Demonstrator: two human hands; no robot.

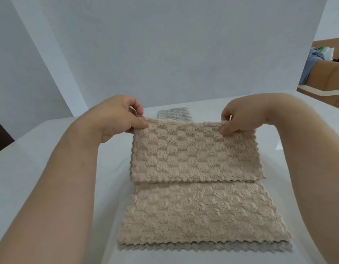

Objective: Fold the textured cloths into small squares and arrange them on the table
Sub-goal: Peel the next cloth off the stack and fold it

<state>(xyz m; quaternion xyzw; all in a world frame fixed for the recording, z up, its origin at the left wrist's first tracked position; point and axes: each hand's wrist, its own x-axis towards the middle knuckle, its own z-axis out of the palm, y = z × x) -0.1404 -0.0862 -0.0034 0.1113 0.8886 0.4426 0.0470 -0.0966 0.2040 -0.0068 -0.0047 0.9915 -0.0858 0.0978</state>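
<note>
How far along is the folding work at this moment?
Done: one folded grey cloth lies at the far side of the table. In hand: the left hand and right hand pinch the beige cloth, which is mid-fold. Left: finishing it, then the flat grey cloth underneath.

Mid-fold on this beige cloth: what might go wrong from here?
1. The left hand and right hand pinch only the top corners of the beige textured cloth; its middle may sag and the edges land uneven.
2. A grey textured cloth peeks out beneath it; pulling may drag that askew.
3. The small folded grey cloth behind the hands may get nudged.
</note>
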